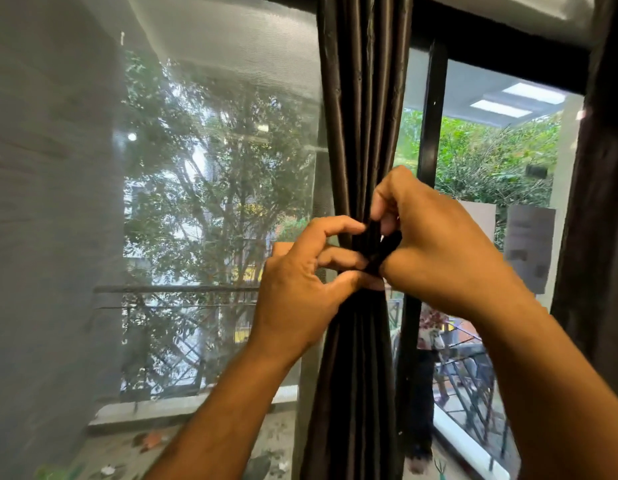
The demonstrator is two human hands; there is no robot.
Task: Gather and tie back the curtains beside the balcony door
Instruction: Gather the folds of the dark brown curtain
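Note:
A dark brown curtain (pixel 361 116) hangs gathered into a narrow bundle in the middle of the view, pinched in at waist height. A dark tie-back band (pixel 377 242) wraps the bundle there. My left hand (pixel 300 292) comes in from the left, its fingertips pinching the band against the folds. My right hand (pixel 435 244) reaches over from the right and pinches the band's other end with thumb and fingers. Both hands meet at the front of the bundle and hide most of the band.
A sheer white net curtain (pixel 93 202) covers the glass on the left. A black door frame post (pixel 430 133) stands just right of the bundle. A second dark curtain (pixel 602 237) hangs at the far right edge. Outside are a balcony railing (pixel 474 386) and trees.

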